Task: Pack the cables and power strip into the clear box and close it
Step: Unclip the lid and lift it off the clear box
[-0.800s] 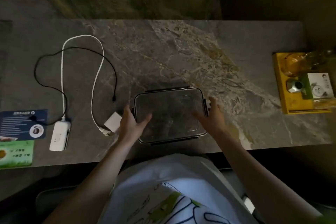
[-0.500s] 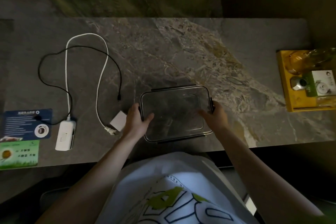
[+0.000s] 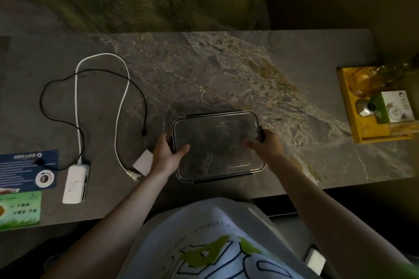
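Observation:
A clear box (image 3: 217, 145) with its lid on and dark clips lies flat on the marble table near the front edge. My left hand (image 3: 166, 156) grips its left side, thumb on the lid. My right hand (image 3: 267, 145) grips its right side at the clip. To the left lies a white power strip (image 3: 76, 182) with a white cable (image 3: 121, 106) looping back to a white plug (image 3: 143, 163) beside my left hand. A thin black cable (image 3: 56, 88) curls around it, and its free end lies near the box's left side.
A dark blue card (image 3: 27, 170) and a green card (image 3: 20, 210) lie at the table's left front. A yellow tray (image 3: 353, 120) with a glass jar, a small white carton and a metal piece stands at the right. The table (image 3: 226, 75) ends close to my body.
Both hands have slid outward from resting on the lid to gripping the box's left and right sides. The box and cables have not visibly moved on the table; only the camera shifted.

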`<state>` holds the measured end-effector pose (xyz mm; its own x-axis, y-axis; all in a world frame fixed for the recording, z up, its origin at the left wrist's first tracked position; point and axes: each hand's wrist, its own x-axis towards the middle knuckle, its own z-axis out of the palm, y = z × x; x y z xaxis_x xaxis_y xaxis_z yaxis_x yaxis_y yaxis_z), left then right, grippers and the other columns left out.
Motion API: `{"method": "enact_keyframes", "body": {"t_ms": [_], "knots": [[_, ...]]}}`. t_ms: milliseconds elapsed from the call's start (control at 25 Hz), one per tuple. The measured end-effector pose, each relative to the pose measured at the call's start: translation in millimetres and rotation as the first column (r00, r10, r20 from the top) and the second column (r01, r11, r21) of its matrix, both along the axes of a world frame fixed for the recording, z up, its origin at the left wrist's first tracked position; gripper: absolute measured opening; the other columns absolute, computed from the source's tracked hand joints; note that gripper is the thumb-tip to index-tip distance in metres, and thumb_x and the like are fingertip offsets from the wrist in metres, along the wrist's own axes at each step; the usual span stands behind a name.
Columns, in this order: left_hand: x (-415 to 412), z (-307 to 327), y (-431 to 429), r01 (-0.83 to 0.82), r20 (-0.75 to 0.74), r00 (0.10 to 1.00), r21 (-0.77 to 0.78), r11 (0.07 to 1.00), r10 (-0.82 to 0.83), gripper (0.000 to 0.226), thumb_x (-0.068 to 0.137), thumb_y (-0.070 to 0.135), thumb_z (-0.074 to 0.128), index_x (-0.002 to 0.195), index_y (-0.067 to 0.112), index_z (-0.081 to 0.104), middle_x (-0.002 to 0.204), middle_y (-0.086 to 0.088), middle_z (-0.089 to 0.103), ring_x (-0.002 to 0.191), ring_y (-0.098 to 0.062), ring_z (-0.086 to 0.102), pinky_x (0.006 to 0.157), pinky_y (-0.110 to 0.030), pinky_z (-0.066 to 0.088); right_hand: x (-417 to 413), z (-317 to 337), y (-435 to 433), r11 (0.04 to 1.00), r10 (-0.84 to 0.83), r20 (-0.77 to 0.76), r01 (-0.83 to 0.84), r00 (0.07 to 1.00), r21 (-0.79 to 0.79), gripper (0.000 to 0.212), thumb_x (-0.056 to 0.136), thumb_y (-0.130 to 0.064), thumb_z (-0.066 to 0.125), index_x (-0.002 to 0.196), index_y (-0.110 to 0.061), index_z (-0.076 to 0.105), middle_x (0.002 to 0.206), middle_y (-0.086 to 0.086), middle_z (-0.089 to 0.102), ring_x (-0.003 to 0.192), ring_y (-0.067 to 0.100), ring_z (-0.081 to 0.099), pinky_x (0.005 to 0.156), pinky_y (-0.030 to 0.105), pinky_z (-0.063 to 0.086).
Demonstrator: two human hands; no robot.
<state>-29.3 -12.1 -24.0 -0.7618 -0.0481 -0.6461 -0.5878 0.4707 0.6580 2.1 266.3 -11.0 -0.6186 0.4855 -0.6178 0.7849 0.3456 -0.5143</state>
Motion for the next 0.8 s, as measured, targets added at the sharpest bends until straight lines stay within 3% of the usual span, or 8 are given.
{"method": "enact_keyframes", "body": {"t_ms": [80,200,400,560,720,800], "knots": [[-4,0,4,-0.085,0.039,0.996,-0.022,0.996,0.085,0.063,0.077,0.035,0.078,0.13,0.017,0.051,0.124,-0.003,0.062,0.114,-0.022,0.059,0.097,-0.04,0.049,-7,-3,8,0.998,0.015,-0.004,-0.016,1.0,-0.059,0.047,0.074,-0.019,0.083,0.112,-0.005,0.06,0.085,-0.001,0.06,0.089,0.024,0.058,0.076,0.036,0.048],[-1,1,13,-0.181,0.007,0.983,-0.034,0.983,0.182,0.057,0.076,0.033,0.079,0.125,0.013,0.059,0.116,-0.003,0.067,0.107,-0.022,0.063,0.091,-0.036,0.051,-10,-6,15,0.992,0.011,0.01,-0.009,1.0,-0.127,0.053,0.071,-0.026,0.085,0.113,-0.009,0.057,0.098,0.006,0.065,0.09,0.024,0.064,0.076,0.038,0.054],[9,5,27,-0.337,-0.039,0.941,-0.052,0.94,0.335,0.046,0.079,0.03,0.078,0.116,0.005,0.066,0.105,-0.008,0.07,0.096,-0.023,0.066,0.079,-0.028,0.049,-10,-6,22,0.983,0.042,-0.019,-0.045,0.999,-0.177,0.058,0.07,-0.036,0.085,0.112,-0.012,0.054,0.094,-0.001,0.064,0.091,0.021,0.064,0.076,0.036,0.053],[7,7,29,-0.374,-0.04,0.927,-0.024,0.927,0.373,0.039,0.081,0.023,0.076,0.114,0.006,0.066,0.1,-0.006,0.068,0.092,-0.02,0.064,0.078,-0.026,0.046,-10,-4,20,0.983,0.044,-0.01,-0.045,0.999,-0.176,0.063,0.072,-0.036,0.084,0.12,-0.011,0.05,0.102,0.002,0.062,0.095,0.023,0.062,0.083,0.039,0.053],[-3,2,21,-0.36,-0.013,0.933,0.018,0.933,0.361,0.041,0.078,0.026,0.078,0.114,0.01,0.065,0.099,-0.003,0.069,0.095,-0.021,0.065,0.079,-0.027,0.046,-13,-5,17,0.982,0.002,-0.018,-0.006,1.0,-0.191,0.063,0.073,-0.034,0.084,0.121,-0.011,0.049,0.101,0.002,0.062,0.081,0.014,0.062,0.072,0.032,0.051],[-9,2,18,-0.335,0.002,0.942,0.026,0.942,0.335,0.045,0.077,0.028,0.079,0.116,0.01,0.064,0.102,-0.003,0.068,0.095,-0.02,0.064,0.08,-0.028,0.046,-14,-5,14,0.987,0.0,-0.026,-0.004,1.0,-0.163,0.062,0.072,-0.035,0.084,0.119,-0.011,0.051,0.101,0.002,0.064,0.083,0.016,0.062,0.07,0.031,0.05]]}}
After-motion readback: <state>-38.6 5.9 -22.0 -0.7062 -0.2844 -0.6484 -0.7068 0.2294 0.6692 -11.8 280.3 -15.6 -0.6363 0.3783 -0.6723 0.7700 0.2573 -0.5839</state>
